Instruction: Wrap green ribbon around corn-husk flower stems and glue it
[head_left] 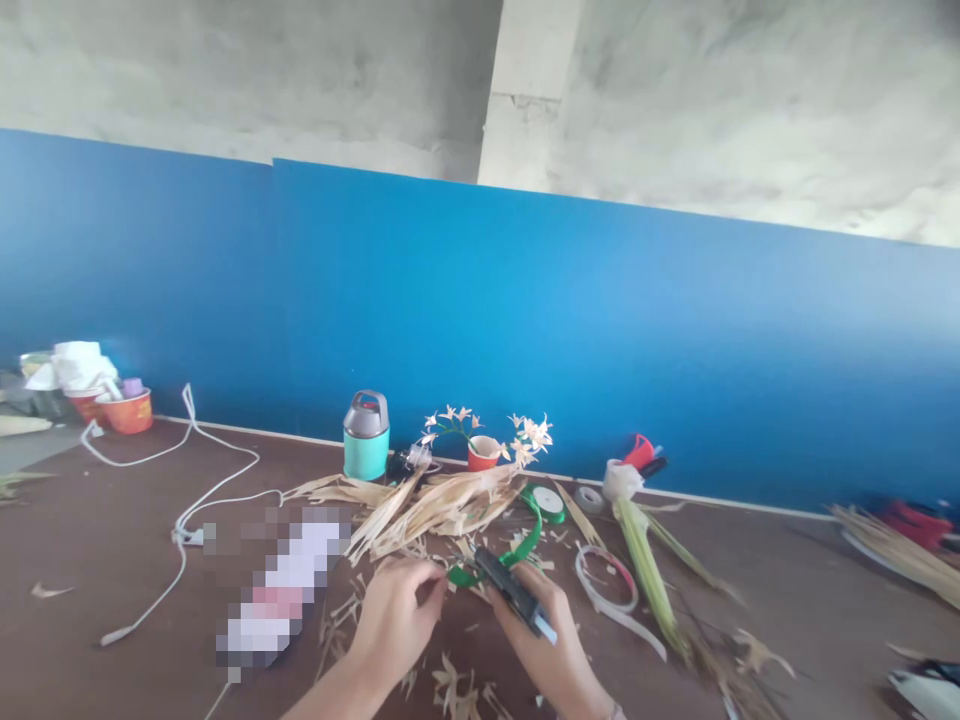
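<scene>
My right hand (544,625) is wrapped round a black hot glue gun (510,590), whose pale glue stick pokes out at the rear. Its nozzle points away, up and to the left. My left hand (403,605) is closed in a pinch at the near end of a green ribbon (463,577). That ribbon runs behind the glue gun to a spool (549,503). Dried corn husks (457,505) lie spread beyond both hands, and cut husk scraps (454,688) are scattered around them.
Behind the husks stand a teal jar (367,440) and a red cup (484,455) with pale flowers. A roll of white tape (600,590) and a green stalk (652,575) lie right. A white cable (214,495) crosses the left side. A blue partition (525,320) bounds the table.
</scene>
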